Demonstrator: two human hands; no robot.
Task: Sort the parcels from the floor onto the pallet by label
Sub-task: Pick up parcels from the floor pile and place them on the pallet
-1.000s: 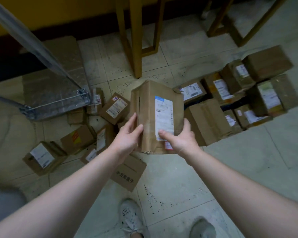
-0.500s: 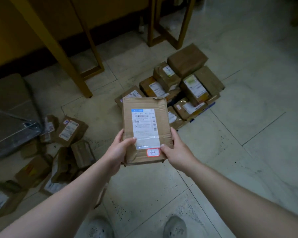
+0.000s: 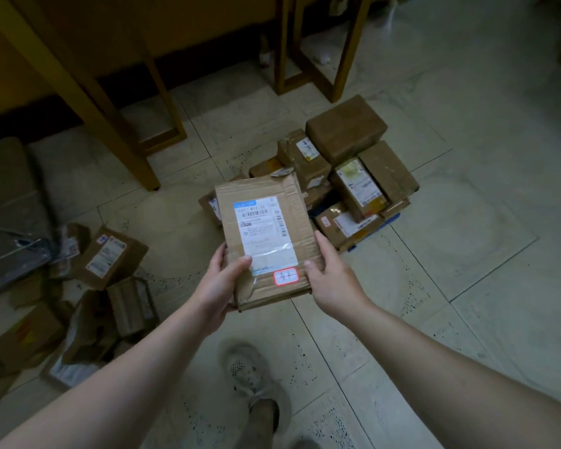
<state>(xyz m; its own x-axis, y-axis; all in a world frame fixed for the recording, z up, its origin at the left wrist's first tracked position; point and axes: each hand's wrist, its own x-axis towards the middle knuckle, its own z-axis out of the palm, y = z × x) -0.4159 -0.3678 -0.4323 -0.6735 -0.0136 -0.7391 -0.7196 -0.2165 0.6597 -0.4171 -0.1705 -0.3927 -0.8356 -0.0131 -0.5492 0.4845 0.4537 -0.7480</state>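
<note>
— Over the tiled floor point(image 3: 467, 286), just short of the stack point(image 3: 347, 176), we hold the flat parcel point(image 3: 266, 222) face up. Left grip point(image 3: 221, 286) and right grip point(image 3: 331, 280) each pinch a near corner, thumb on top.
— Can we read it?
— Its shipping label point(image 3: 264, 234) is too blurred; the red sticker point(image 3: 285, 276) sits between our thumbs. We should hold it level, read first, then choose its group, supporting the torn cardboard from beneath.
</note>
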